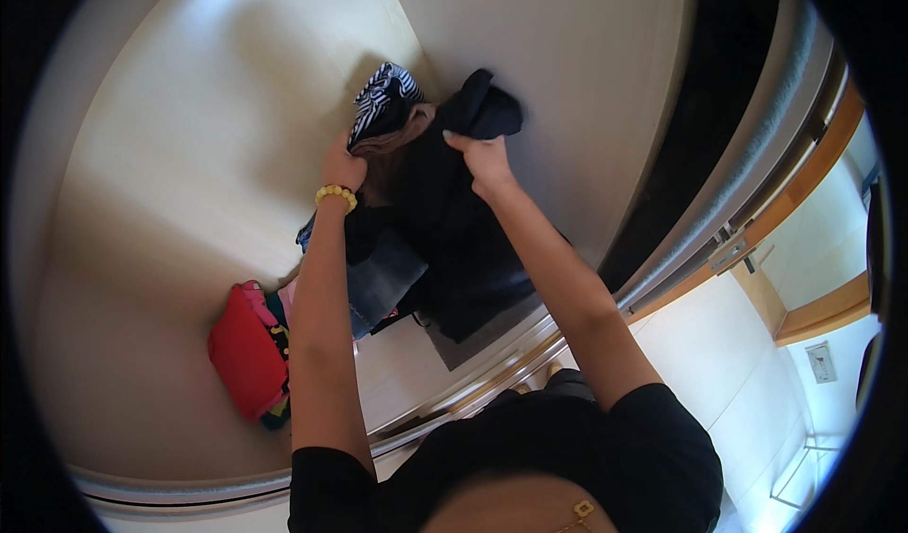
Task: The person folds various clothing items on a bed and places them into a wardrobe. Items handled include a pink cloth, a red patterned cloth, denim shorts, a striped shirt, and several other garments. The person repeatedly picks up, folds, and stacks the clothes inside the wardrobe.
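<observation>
My left hand [342, 166], with a yellow bead bracelet [336, 195] at the wrist, is closed on the near edge of a folded black-and-white striped cloth [386, 93]. Brown fabric [397, 136] lies against that cloth's underside. In my right hand [484, 161] a bunched black garment [482, 107] is gripped, thumb on the near side. More black clothing [454, 240] spreads between and below my forearms. A piece of blue denim [386, 282] shows beside my left forearm, partly covered by the dark clothes.
Pale wardrobe walls [189, 155] enclose the clothes. A red folded garment [248, 353] with multicoloured cloth sits left of my left forearm. A metal sliding-door track [473, 396] runs between me and the interior. At right are a door frame [747, 240] and light floor tiles [705, 344].
</observation>
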Tool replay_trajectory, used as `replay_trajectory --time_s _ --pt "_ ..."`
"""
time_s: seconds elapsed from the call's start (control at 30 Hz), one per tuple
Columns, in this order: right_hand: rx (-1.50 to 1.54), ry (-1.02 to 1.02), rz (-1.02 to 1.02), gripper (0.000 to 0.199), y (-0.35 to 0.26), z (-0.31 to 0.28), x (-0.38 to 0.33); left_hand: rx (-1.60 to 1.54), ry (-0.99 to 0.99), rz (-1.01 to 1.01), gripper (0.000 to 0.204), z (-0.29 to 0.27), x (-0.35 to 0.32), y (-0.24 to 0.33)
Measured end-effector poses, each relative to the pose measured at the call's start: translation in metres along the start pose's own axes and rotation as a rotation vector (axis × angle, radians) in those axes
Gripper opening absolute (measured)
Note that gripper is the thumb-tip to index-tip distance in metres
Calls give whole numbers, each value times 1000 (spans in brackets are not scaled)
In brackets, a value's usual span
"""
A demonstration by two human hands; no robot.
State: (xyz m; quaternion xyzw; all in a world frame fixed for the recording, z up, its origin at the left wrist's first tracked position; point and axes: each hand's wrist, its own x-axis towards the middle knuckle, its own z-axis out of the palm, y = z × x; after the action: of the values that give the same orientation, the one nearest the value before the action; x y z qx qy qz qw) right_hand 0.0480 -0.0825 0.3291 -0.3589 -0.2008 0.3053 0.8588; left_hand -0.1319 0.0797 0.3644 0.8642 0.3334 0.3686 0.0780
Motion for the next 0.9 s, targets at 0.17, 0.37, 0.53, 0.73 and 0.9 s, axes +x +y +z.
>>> replay_trajectory --time_s 0.17,0.37,0.53,0.73,0.9 --pt "53 -104 -74 41 -110 41 -38 -281 -173 -30 44 19 -38 2" --pt "58 -244 -187 23 -170 77 -47 140 -293 192 37 102 -140 72" --pt "52 -305 -150 20 -165 111 -44 313 -410 237 46 133 -206 116" --pt "258 -462 -212 25 -99 184 -52 -657 -399 -97 68 88 -197 88" --pt "76 -188 42 48 28 156 -131 -1442 113 -321 60 -53 -215 8"
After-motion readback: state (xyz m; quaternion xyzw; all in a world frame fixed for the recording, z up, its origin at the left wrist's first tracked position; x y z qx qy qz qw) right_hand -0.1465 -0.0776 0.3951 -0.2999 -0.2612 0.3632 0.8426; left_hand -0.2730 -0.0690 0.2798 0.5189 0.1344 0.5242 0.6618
